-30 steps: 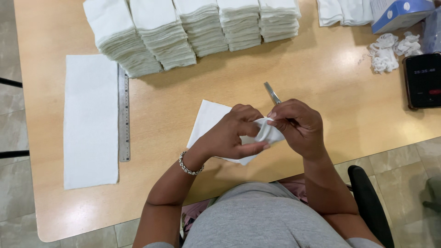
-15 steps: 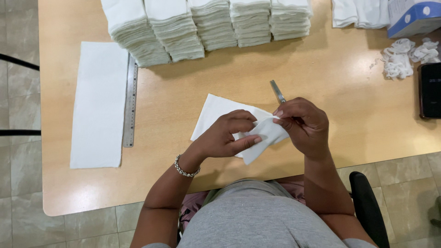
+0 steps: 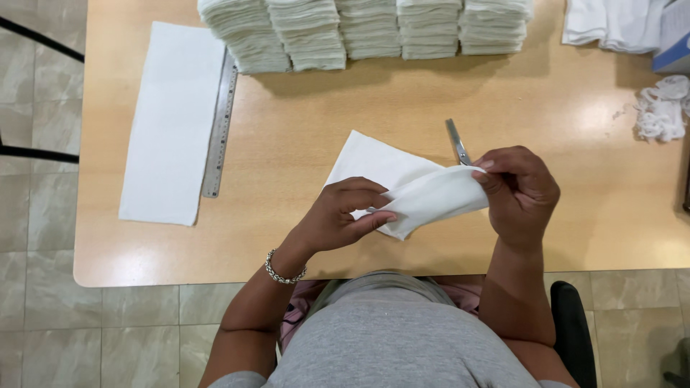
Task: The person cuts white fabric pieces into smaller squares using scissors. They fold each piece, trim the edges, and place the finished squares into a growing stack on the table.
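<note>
Nearest the camera, the person's left hand (image 3: 338,215) and right hand (image 3: 517,188) hold one white cloth piece (image 3: 431,200) between them, just above the near part of the wooden table (image 3: 309,136). The left hand's fingers are closed together on the cloth's left end, thumb below and fingers on top; a beaded bracelet (image 3: 282,270) circles that wrist. The right hand pinches the cloth's right end between thumb and fingertips, so the cloth spans the gap as a soft fold. Its far corner trails down onto the tabletop behind the hands. Just beyond the right hand, the metal blades of a pair of scissors (image 3: 456,141) lie on the table, their handles hidden by the fingers.

Further left, a long white fabric strip (image 3: 172,122) lies flat, with a steel ruler (image 3: 220,123) just beside its right edge. At the far edge stand five stacks of folded white cloths (image 3: 366,30), side by side. To the far right lie more white fabric (image 3: 607,21), a crumpled heap of white scraps (image 3: 660,109), and the corner of a blue-and-white box (image 3: 672,37), its contents out of view.
</note>
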